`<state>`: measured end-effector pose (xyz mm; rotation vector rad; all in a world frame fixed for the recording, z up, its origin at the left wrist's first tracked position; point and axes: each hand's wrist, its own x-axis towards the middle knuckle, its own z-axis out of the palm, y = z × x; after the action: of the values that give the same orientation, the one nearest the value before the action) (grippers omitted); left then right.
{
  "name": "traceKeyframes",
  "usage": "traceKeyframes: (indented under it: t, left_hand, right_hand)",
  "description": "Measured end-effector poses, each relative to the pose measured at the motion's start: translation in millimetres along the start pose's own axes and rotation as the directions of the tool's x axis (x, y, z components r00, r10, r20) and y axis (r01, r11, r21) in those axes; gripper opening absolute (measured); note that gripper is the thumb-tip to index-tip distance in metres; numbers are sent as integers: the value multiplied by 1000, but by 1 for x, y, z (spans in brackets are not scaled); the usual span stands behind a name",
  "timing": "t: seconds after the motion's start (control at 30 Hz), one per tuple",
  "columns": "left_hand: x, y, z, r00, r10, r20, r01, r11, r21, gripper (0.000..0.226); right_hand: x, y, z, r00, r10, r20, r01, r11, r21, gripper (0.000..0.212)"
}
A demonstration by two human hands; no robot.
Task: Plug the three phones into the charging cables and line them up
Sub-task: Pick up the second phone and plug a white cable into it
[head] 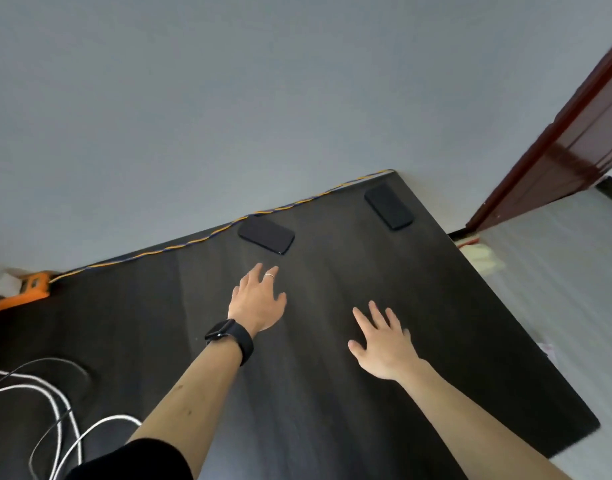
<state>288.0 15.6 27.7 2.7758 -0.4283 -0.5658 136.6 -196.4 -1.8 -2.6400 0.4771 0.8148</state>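
Observation:
Two dark phones lie screen-up on the dark wooden table (436, 323): one phone (266, 234) near the back edge, another phone (388, 206) by the far right corner. A third phone is not in view. My left hand (258, 299), with a ring and a black watch on the wrist, stretches with straight fingers toward the nearer phone and stops short of it. My right hand (382, 341) hovers with spread fingers and holds nothing. White charging cables (60, 407) loop on the table at the lower left.
A yellow-and-blue braided cord (200, 239) runs along the table's back edge against the grey wall. An orange object (20, 292) sits at the far left. A dark red door (571, 143) stands at the right, with pale floor beyond the table edge.

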Motion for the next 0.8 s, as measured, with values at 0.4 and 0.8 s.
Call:
traceKeyframes:
  t: [0.4, 0.8]
  left_hand:
    - [122, -19, 34, 992, 93, 88, -114, 952, 283, 78]
    - [-61, -12, 113, 984, 97, -150, -87, 994, 71, 51]
  right_hand:
    - [51, 11, 32, 996, -1, 84, 6, 998, -61, 83]
    - [40, 17, 26, 983, 38, 181, -37, 999, -12, 86]
